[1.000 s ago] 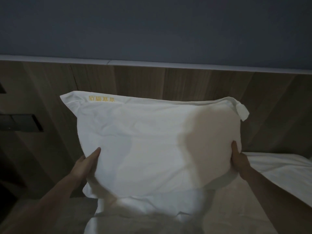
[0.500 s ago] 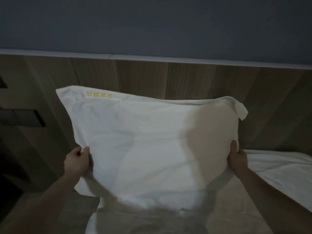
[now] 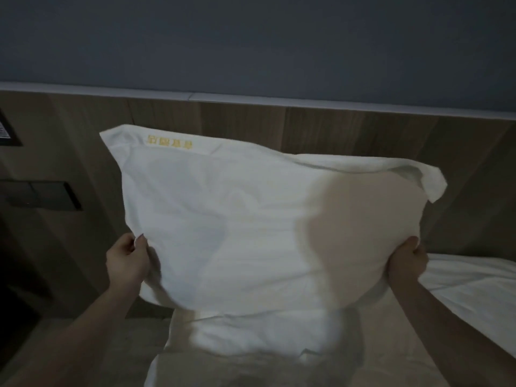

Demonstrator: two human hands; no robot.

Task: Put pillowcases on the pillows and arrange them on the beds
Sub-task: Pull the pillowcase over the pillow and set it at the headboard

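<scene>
A wooden headboard panel (image 3: 251, 127) spans the view under a grey-blue wall (image 3: 251, 37), and upright in front of that panel stands a white cased pillow (image 3: 237, 219), yellow lettering (image 3: 169, 141) near its top left corner, hiding the panel's middle and resting on a second white pillow (image 3: 251, 339) that lies on the bed (image 3: 391, 344) below the panel. A dark switch plate (image 3: 42, 195) sits on the panel left of the pillow. The left hand (image 3: 127, 263) pinches the pillow's lower left edge with curled fingers, and the right hand (image 3: 409, 263) grips its lower right edge, both forearms reaching up from below.
</scene>
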